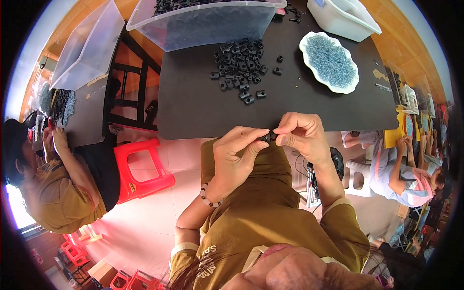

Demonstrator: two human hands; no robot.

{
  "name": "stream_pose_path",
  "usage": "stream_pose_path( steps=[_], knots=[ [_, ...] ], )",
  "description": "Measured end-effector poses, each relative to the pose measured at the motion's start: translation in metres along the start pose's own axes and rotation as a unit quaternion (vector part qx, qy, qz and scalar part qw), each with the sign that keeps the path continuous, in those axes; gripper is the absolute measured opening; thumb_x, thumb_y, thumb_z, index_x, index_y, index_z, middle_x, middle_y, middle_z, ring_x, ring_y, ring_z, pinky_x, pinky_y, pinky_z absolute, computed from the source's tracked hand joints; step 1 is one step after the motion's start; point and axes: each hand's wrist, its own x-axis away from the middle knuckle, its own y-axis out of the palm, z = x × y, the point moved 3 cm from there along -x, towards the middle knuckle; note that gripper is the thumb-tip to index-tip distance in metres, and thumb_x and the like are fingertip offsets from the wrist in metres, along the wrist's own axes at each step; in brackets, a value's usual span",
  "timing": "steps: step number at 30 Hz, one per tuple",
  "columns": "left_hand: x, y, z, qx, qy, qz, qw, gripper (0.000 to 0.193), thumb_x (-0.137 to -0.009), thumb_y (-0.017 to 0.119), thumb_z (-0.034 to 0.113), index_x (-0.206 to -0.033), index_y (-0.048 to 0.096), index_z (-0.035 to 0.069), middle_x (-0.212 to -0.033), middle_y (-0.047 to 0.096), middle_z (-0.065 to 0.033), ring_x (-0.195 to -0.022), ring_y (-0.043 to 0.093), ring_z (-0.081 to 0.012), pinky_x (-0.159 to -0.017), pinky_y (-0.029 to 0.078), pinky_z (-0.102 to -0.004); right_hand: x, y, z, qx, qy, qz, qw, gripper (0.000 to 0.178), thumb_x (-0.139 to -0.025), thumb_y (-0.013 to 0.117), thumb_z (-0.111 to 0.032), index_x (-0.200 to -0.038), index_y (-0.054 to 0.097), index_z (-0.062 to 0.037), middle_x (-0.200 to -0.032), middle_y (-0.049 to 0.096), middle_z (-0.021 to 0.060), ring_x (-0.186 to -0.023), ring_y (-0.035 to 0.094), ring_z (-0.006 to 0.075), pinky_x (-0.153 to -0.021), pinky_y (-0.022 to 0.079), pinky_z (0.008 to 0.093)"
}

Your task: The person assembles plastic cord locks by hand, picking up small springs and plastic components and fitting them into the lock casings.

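Observation:
Just off the near edge of the dark table, both my hands meet over my lap. My left hand pinches a small black plastic part between thumb and fingertips. The thumb and forefinger of my right hand are pressed together at the other end of that part; whether a tiny piece sits between them is too small to tell. A loose heap of similar black plastic parts lies on the table beyond my hands. To its right is a white scalloped dish full of small clear bluish pieces.
A clear plastic bin of black parts stands at the back, with a white tub to its right. Left are a second table, a red stool and a seated person. Other people work at the right.

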Motion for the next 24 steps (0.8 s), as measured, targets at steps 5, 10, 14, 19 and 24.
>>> stream_pose_path(
  steps=[5,10,14,19,24],
  knots=[
    [0.004,0.001,0.003,-0.053,0.031,0.007,0.998,0.024,-0.084,0.076,0.002,-0.109,0.075,0.005,-0.089,0.068,-0.0064,-0.071,0.061,-0.0118,-0.062,0.050,-0.0246,0.002,0.002,0.002,0.022,0.022,0.001,1.000,0.008,-0.084,0.077,0.002,-0.089,0.071,0.0039,-0.083,0.070,0.0065,-0.079,0.067,0.0100,-0.071,0.054,0.0226],
    [0.003,0.002,0.020,-0.146,0.085,0.001,0.986,0.024,-0.080,0.078,0.002,-0.104,0.075,0.003,-0.086,0.068,-0.0078,-0.073,0.062,-0.0169,-0.063,0.048,-0.0274,0.004,0.002,0.003,0.017,0.033,-0.007,0.999,0.008,-0.084,0.076,0.003,-0.088,0.070,0.0032,-0.081,0.071,0.0067,-0.078,0.067,0.0094,-0.070,0.053,0.0221],
    [0.006,0.003,0.026,-0.180,0.123,0.011,0.976,0.028,-0.075,0.078,-0.004,-0.102,0.075,0.002,-0.085,0.067,-0.0082,-0.072,0.061,-0.0192,-0.062,0.048,-0.0287,0.008,0.004,0.003,0.000,0.041,-0.013,0.999,0.008,-0.083,0.077,0.003,-0.085,0.069,0.0024,-0.081,0.071,0.0061,-0.077,0.066,0.0084,-0.069,0.053,0.0218],
    [0.010,0.004,0.030,-0.189,0.191,0.013,0.963,0.035,-0.070,0.076,-0.011,-0.103,0.073,0.000,-0.088,0.067,-0.0092,-0.075,0.062,-0.0230,-0.064,0.049,-0.0295,0.010,0.006,0.000,-0.018,0.068,-0.023,0.997,0.011,-0.081,0.079,0.002,-0.080,0.068,0.0008,-0.078,0.070,0.0042,-0.073,0.064,0.0064,-0.064,0.050,0.0207],
    [0.016,0.005,0.027,-0.172,0.179,0.001,0.969,0.035,-0.070,0.075,-0.012,-0.103,0.073,-0.001,-0.089,0.067,-0.0106,-0.076,0.063,-0.0241,-0.066,0.051,-0.0308,0.003,0.005,0.001,0.004,0.091,-0.078,0.993,0.014,-0.080,0.082,-0.003,-0.077,0.068,-0.0019,-0.075,0.068,0.0013,-0.064,0.058,0.0046,-0.059,0.046,0.0193]
  ],
)
